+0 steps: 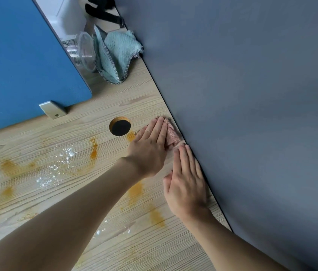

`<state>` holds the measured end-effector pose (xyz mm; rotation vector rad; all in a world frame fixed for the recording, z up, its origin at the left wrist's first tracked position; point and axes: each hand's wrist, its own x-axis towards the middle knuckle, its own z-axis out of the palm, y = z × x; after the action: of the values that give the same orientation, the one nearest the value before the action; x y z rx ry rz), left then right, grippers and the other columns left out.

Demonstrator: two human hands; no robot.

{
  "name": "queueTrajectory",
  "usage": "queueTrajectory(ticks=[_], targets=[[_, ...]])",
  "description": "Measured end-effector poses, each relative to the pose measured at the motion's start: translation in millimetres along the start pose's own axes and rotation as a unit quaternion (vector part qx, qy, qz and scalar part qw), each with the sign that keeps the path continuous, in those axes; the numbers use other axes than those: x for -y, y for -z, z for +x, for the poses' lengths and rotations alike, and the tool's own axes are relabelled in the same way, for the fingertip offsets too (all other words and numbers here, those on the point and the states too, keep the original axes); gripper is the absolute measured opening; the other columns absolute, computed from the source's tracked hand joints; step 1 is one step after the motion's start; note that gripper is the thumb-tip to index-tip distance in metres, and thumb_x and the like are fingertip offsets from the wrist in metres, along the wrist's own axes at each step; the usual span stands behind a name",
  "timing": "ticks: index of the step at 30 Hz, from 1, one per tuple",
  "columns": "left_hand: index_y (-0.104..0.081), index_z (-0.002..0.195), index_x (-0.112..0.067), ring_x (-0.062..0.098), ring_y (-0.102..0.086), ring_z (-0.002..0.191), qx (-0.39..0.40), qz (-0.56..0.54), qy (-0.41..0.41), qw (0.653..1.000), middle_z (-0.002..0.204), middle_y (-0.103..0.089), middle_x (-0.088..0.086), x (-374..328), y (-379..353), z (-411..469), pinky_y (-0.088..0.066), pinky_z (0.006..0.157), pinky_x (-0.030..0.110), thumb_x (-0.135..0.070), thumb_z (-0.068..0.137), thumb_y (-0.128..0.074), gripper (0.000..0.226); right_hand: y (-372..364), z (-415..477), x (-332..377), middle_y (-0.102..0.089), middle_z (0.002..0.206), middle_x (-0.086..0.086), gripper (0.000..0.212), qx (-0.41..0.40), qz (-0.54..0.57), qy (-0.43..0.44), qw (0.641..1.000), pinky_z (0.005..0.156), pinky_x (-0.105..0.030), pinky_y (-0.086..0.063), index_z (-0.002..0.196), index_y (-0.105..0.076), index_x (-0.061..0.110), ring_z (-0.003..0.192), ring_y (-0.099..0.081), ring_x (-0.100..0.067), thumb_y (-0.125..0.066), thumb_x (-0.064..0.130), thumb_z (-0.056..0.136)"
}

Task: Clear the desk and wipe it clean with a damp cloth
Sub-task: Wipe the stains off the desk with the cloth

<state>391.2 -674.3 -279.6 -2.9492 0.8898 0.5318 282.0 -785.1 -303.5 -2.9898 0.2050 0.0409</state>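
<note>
Pressing flat: left hand (150, 147), fingers straight, on fuzzy pink cloth (172, 134); right hand (185, 182) flat, fingertips at cloth's 6 o'clock edge, gripping nothing | cloth against grey partition (252, 94) | wood-grain counter (99, 106) open toward 8 o'clock, orange powder smears (93, 148), white granules (48, 178) | round cable hole (120, 129) at 9 | teal terry cloth (115, 53) at 11.
</note>
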Motion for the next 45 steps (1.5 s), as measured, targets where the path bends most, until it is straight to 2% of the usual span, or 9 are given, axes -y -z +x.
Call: queueTrajectory(ticks=[4,9,15,22,26,28,33,40,45], targets=[[0.016,0.156,-0.010,0.022,0.021,0.150,-0.013,-0.026,0.012,1.000,0.164,0.021,0.006,-8,7,32,0.008,0.123,0.037,-0.044,0.105,-0.013,0.068,1,1,-1,-0.035,0.158,-0.017,0.069,0.004,-0.005,0.001,1.000,0.120,-0.041,-0.027,0.148,-0.043,-0.001,0.149,-0.030,-0.027,-0.030,0.030,0.087],[0.015,0.156,-0.009,0.021,0.018,0.151,-0.008,-0.003,-0.002,1.000,0.164,0.020,0.007,9,1,8,0.000,0.125,0.040,-0.038,0.105,-0.012,0.064,3,0,0,-0.036,0.158,-0.018,0.070,0.005,-0.002,0.001,1.000,0.119,-0.041,-0.026,0.147,-0.043,-0.002,0.149,-0.031,-0.027,-0.030,0.029,0.087],[0.013,0.156,-0.009,0.020,0.020,0.151,-0.006,-0.030,0.033,0.999,0.164,0.019,0.006,3,14,49,0.008,0.122,0.037,-0.042,0.104,-0.012,0.067,2,1,1,-0.036,0.158,-0.018,0.071,0.009,-0.003,-0.001,1.000,0.118,-0.040,-0.024,0.148,-0.043,-0.003,0.148,-0.032,-0.027,-0.030,0.031,0.087],[0.011,0.157,-0.009,0.019,0.016,0.152,-0.003,-0.027,0.028,0.999,0.165,0.017,0.006,22,9,29,0.002,0.125,0.038,-0.041,0.104,-0.013,0.066,2,1,1,-0.035,0.159,-0.018,0.071,0.015,-0.010,0.000,1.000,0.119,-0.040,-0.023,0.148,-0.042,-0.003,0.149,-0.031,-0.027,-0.031,0.030,0.087],[0.013,0.157,-0.009,0.020,0.019,0.151,0.011,-0.046,0.055,0.997,0.164,0.020,0.005,24,25,66,0.004,0.124,0.039,-0.039,0.104,-0.015,0.067,0,0,1,-0.034,0.159,-0.018,0.071,0.014,-0.010,-0.001,1.000,0.119,-0.040,-0.023,0.148,-0.042,-0.002,0.149,-0.031,-0.027,-0.032,0.030,0.086],[0.012,0.157,-0.010,0.020,0.018,0.151,0.004,-0.052,0.044,0.998,0.165,0.018,0.005,27,27,73,0.006,0.124,0.038,-0.036,0.104,-0.017,0.066,1,1,0,-0.034,0.159,-0.018,0.071,0.008,-0.008,-0.004,1.000,0.119,-0.040,-0.024,0.148,-0.042,-0.002,0.149,-0.032,-0.027,-0.031,0.030,0.086],[0.010,0.157,-0.008,0.020,0.016,0.152,-0.007,-0.039,0.037,0.999,0.165,0.016,0.007,39,13,33,0.003,0.124,0.037,-0.034,0.104,-0.016,0.065,0,1,1,-0.032,0.160,-0.017,0.072,0.014,-0.010,-0.001,1.000,0.120,-0.040,-0.024,0.150,-0.040,-0.002,0.150,-0.029,-0.027,-0.032,0.031,0.086],[0.010,0.158,-0.010,0.021,0.015,0.152,-0.011,-0.061,0.056,0.996,0.166,0.015,0.007,45,26,67,0.005,0.124,0.039,-0.036,0.104,-0.021,0.067,1,1,0,-0.033,0.159,-0.018,0.071,0.011,-0.010,-0.002,1.000,0.120,-0.040,-0.025,0.149,-0.040,-0.002,0.149,-0.030,-0.027,-0.032,0.031,0.086],[0.007,0.158,-0.008,0.021,0.013,0.152,-0.029,-0.041,0.038,0.998,0.166,0.012,0.008,53,7,21,0.001,0.125,0.039,-0.035,0.104,-0.020,0.066,-1,0,-1,-0.031,0.160,-0.017,0.072,0.011,-0.012,0.001,1.000,0.120,-0.041,-0.025,0.150,-0.039,-0.002,0.150,-0.028,-0.026,-0.033,0.030,0.086]])
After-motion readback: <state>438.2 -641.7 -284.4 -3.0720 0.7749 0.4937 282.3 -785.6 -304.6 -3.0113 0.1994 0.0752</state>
